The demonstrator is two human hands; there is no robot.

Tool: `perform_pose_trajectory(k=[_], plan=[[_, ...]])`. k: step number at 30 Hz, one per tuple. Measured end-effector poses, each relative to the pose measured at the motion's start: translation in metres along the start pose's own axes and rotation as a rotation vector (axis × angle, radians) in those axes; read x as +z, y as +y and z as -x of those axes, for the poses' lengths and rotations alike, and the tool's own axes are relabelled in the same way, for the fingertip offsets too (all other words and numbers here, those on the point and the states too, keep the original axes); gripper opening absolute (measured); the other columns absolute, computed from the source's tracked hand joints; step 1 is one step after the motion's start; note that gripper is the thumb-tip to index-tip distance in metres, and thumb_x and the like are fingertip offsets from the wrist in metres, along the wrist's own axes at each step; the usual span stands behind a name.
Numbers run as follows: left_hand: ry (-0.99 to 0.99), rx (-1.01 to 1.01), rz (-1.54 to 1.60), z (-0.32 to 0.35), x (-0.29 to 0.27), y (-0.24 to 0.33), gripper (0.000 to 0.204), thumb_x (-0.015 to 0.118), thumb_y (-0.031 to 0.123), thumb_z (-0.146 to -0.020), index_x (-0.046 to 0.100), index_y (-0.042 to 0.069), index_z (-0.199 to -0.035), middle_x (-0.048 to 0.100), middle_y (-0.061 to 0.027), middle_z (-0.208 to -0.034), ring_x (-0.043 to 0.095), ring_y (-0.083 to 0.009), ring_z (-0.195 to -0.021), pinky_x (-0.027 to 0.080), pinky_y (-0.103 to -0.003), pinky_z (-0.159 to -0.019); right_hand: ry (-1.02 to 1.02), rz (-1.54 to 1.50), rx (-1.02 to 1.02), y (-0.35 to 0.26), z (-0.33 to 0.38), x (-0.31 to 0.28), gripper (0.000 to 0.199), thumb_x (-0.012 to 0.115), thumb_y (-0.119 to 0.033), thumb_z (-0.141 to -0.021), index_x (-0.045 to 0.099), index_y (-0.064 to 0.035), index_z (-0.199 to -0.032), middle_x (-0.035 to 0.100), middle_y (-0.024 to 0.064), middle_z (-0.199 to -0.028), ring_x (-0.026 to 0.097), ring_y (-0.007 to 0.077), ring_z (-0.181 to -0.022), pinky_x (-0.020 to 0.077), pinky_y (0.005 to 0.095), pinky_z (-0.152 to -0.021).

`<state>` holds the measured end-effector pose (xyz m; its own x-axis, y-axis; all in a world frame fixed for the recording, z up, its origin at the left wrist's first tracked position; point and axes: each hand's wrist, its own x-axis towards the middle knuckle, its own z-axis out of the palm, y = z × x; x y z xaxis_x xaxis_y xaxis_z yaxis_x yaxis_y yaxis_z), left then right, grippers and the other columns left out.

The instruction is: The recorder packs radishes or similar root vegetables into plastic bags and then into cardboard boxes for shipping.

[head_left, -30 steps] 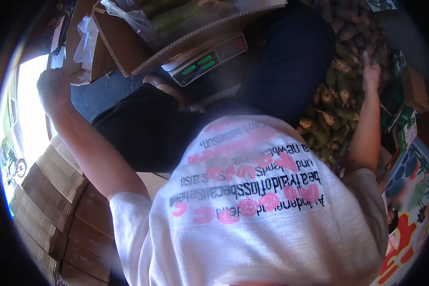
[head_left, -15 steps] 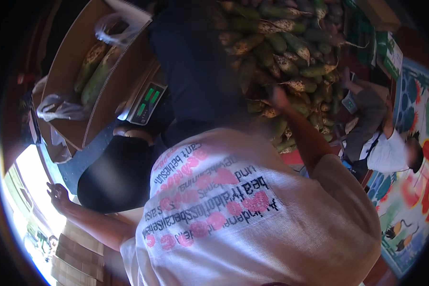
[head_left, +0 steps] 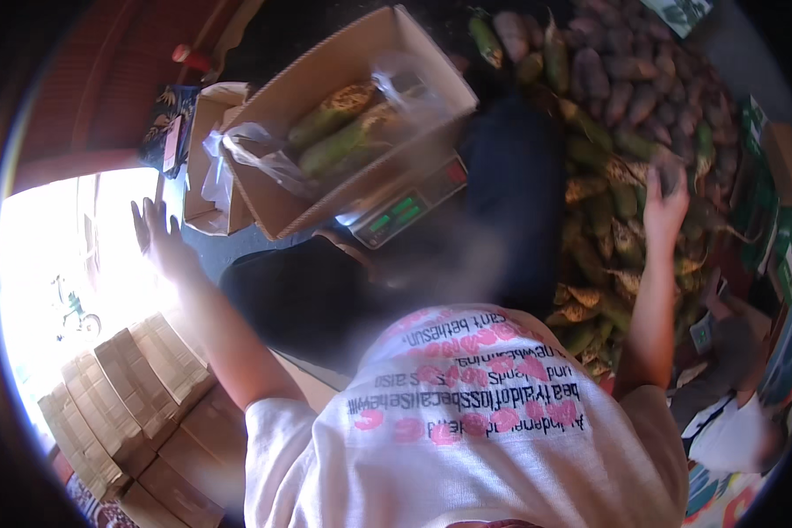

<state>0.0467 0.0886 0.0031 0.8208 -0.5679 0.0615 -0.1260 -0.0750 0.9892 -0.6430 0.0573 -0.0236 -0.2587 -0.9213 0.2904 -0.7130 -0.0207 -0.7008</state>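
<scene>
My left hand is raised at the left against bright light, fingers spread and holding nothing; its fingertips look dark. My right hand is over the vegetable heap on the right. Its fingers curl about a dark, rounded shape that I cannot make out. Beneath and around it lie several long green radishes, with pale, rough ends and thin roots. Farther back are dark purplish, rounded roots. An open cardboard box in front of me holds green radishes and clear plastic bags.
A digital scale with green lit digits stands against the box's near side. Flattened cardboard is stacked at the lower left. Another person is at the lower right. A smaller carton stands left of the box.
The view has swung, so the box and scale appear farther right. My left hand is higher with fingers spread; my right hand has reached farther out over the heap.
</scene>
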Motion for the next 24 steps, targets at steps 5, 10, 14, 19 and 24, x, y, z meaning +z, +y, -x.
perform_pose_trajectory(k=[5, 10, 14, 19, 24], plan=[[-0.225, 0.122, 0.005, 0.042, 0.058, 0.024, 0.058, 0.059, 0.021, -0.1, 0.036, 0.002, -0.149, 0.063, -0.018, -0.116, 0.065, -0.0239, -0.104, 0.053, -0.035, -0.088, -0.695, -0.302, -0.704, -0.247, -0.061, 0.154, 0.035, 0.065, -0.015, -0.086, 0.064, -0.005, -0.119, 0.067, 0.0161, -0.113, 0.063, 0.0337, -0.108, 0.0507, 0.0423, -0.093], [-0.562, -0.073, 0.027, 0.041, 0.086, 0.001, 0.072, 0.066, 0.008, -0.094, 0.028, 0.009, -0.155, 0.06, -0.0174, -0.126, 0.059, -0.0184, -0.112, 0.049, -0.031, -0.092, -1.336, 0.428, -0.986, -0.29, -0.036, 0.355, 0.06, 0.078, -0.035, -0.075, 0.06, -0.0066, -0.125, 0.065, 0.0155, -0.121, 0.059, 0.0337, -0.119, 0.0496, 0.0456, -0.098], [-0.73, 0.084, 0.137, 0.032, 0.083, 0.002, 0.063, 0.05, 0.006, -0.098, 0.024, 0.008, -0.155, 0.047, -0.0239, -0.141, 0.053, -0.0323, -0.127, 0.044, -0.048, -0.108, -1.426, 0.678, -0.969, -0.276, 0.011, 0.437, 0.085, 0.086, -0.037, -0.064, 0.051, -0.0107, -0.137, 0.059, 0.0132, -0.133, 0.056, 0.0304, -0.124, 0.0493, 0.0491, -0.094], [-0.597, -0.002, 0.239, 0.042, 0.09, -0.002, 0.059, 0.053, 0.019, -0.099, 0.031, 0.005, -0.152, 0.033, -0.0197, -0.153, 0.055, -0.0328, -0.125, 0.046, -0.044, -0.106, -1.446, 0.619, -0.931, -0.262, 0.011, 0.433, 0.095, 0.087, -0.037, -0.063, 0.044, -0.018, -0.146, 0.065, 0.0104, -0.123, 0.059, 0.0307, -0.12, 0.0461, 0.0504, -0.097], [-0.624, 0.019, 0.34, 0.022, 0.067, -0.036, 0.067, 0.053, 0.027, -0.096, 0.025, 0.007, -0.155, 0.049, -0.0185, -0.135, 0.05, -0.0315, -0.126, 0.038, -0.054, -0.11, -1.172, 0.316, -0.88, -0.27, -0.024, 0.372, 0.099, 0.089, -0.038, -0.059, 0.042, -0.0173, -0.144, 0.069, 0.0124, -0.114, 0.064, 0.0335, -0.112, 0.0505, 0.0507, -0.093]])
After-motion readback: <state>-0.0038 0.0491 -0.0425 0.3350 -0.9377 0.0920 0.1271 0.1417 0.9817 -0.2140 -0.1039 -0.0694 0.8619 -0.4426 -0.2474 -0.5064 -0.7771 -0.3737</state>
